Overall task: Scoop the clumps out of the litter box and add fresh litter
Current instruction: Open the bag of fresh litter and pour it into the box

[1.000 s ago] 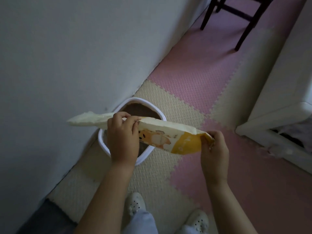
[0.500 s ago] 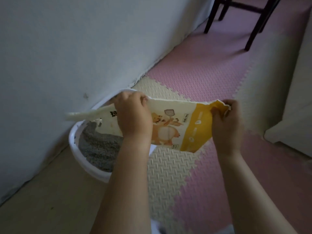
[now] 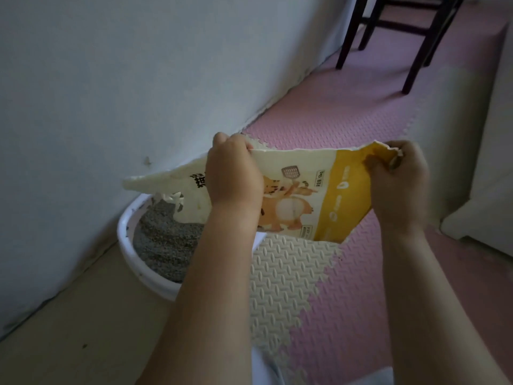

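A cream and yellow litter bag with a cartoon print hangs flat and tilted over the white litter box. My left hand grips the bag near its middle top edge. My right hand pinches its yellow upper corner. The bag's open mouth points down-left over the box, with pale bits showing at the opening. Grey litter fills the box, partly hidden by my left forearm and the bag.
The box stands against a white wall on a floor of cream and pink foam mats. Dark chair legs stand at the back right. A white cabinet borders the right side.
Both hands lifted the bag and turned its printed face towards me, stretching it flatter. The view shifted, so the box's grey litter now shows at the left.
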Action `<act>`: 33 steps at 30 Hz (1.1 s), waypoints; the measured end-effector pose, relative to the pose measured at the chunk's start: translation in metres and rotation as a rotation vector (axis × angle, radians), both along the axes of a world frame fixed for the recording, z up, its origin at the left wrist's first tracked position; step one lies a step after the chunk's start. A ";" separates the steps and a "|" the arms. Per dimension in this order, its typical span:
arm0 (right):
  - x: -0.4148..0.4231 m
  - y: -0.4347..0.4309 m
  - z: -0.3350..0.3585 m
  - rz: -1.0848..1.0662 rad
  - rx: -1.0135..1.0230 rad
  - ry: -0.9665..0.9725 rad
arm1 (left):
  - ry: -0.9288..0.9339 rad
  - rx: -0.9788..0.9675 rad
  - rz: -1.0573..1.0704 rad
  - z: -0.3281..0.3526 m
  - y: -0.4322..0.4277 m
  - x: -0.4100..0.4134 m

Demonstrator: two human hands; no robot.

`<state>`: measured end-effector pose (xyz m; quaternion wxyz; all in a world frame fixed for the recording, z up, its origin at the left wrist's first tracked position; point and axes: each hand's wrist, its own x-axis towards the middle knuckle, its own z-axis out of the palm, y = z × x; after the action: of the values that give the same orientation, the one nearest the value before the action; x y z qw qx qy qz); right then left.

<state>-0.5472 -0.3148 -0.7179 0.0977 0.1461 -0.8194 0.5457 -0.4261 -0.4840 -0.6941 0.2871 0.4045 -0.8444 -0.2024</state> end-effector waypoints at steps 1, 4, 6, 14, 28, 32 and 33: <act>0.002 -0.001 0.000 0.020 0.019 -0.009 | -0.007 0.012 0.009 0.000 -0.002 0.002; 0.011 -0.005 -0.001 0.040 0.007 -0.060 | -0.094 0.073 0.033 -0.001 -0.003 0.008; 0.016 -0.009 -0.003 0.062 0.028 -0.073 | -0.163 0.120 0.027 -0.005 -0.003 0.009; 0.007 -0.015 0.000 0.263 0.162 -0.045 | -0.030 -0.007 -0.388 -0.003 0.020 -0.016; 0.005 -0.015 0.004 0.371 0.097 -0.164 | 0.147 -0.150 -0.376 -0.012 0.043 -0.044; -0.005 -0.006 -0.006 0.484 0.287 -0.369 | 0.200 -0.138 -0.321 -0.010 0.038 -0.045; -0.006 -0.005 -0.010 0.504 0.318 -0.390 | 0.215 -0.124 -0.312 -0.009 0.035 -0.045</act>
<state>-0.5532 -0.3202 -0.7275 -0.2222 0.2502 -0.8354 0.4360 -0.4713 -0.4486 -0.7028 0.3651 0.2262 -0.8722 -0.2340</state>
